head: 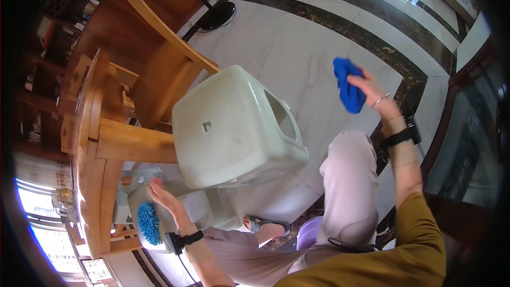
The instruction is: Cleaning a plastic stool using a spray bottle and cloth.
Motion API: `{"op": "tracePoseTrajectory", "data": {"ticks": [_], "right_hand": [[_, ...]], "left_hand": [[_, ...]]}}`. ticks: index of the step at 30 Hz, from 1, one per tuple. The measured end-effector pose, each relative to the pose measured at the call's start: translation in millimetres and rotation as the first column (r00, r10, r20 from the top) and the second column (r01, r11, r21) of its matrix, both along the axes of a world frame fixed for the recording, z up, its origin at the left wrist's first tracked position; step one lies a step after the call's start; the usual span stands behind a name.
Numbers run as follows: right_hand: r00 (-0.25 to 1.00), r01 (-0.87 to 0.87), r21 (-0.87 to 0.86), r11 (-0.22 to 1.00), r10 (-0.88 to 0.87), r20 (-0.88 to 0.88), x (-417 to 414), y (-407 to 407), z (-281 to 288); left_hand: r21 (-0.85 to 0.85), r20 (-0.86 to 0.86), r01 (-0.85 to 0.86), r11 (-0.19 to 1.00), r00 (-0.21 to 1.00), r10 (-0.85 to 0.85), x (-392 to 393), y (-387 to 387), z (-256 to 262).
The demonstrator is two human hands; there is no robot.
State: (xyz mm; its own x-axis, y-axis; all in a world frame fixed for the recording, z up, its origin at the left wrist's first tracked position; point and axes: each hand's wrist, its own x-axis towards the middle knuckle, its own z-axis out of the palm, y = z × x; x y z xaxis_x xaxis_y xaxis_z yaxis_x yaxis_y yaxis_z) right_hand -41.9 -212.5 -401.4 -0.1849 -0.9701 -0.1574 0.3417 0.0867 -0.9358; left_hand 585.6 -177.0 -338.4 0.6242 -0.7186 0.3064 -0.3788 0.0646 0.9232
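Note:
My right hand (368, 87) holds a bunched blue cloth (349, 85) above the tiled floor. In front of me stands a pale green plastic stool (219, 127), with a small square hole in its seat. Below and left of it, my left hand (163, 197) has its fingers extended over another pale plastic stool (175, 191), with nothing seen in its grasp. A blue chenille cleaning pad (148, 223) lies on that stool, close beside my left hand. Both wrists wear black straps with small devices.
A wooden table (131, 141) and a wooden chair (167, 36) stand at the left. A black round stand base (217, 15) rests on the floor further off. A purple bucket (308, 233) sits beside my leg. Glass-fronted furniture (458, 155) is at the right.

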Motion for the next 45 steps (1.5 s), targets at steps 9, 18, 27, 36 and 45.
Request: {"op": "tracePoseTrajectory", "data": {"ticks": [9,18,27,36,45], "right_hand": [[0.584,-0.377,-0.05,0.925,0.196,-0.788,71.4,-67.7,162.8],[0.651,-0.052,0.001,0.999,0.035,-0.758,201.8,-8.8,-186.9],[0.603,-0.037,-0.083,0.996,-0.044,-0.796,203.6,-107.2,-163.0],[0.628,-0.066,0.269,0.961,0.249,-0.737,202.7,-13.3,-159.6],[0.742,0.13,0.241,0.962,0.067,-0.667,201.4,-115.4,-168.1]], "left_hand": [[0.355,0.821,0.471,0.807,0.256,-0.51,-236.7,-7.7,75.5],[0.523,0.772,0.497,0.693,0.068,-0.632,-259.1,-15.3,41.1],[0.564,0.758,0.465,0.682,0.037,-0.651,-256.3,-23.6,48.4],[0.548,0.78,0.422,0.722,0.053,-0.623,-255.3,-24.8,46.0],[0.555,0.777,0.445,0.703,0.025,-0.629,-258.3,-25.4,44.9]]}}
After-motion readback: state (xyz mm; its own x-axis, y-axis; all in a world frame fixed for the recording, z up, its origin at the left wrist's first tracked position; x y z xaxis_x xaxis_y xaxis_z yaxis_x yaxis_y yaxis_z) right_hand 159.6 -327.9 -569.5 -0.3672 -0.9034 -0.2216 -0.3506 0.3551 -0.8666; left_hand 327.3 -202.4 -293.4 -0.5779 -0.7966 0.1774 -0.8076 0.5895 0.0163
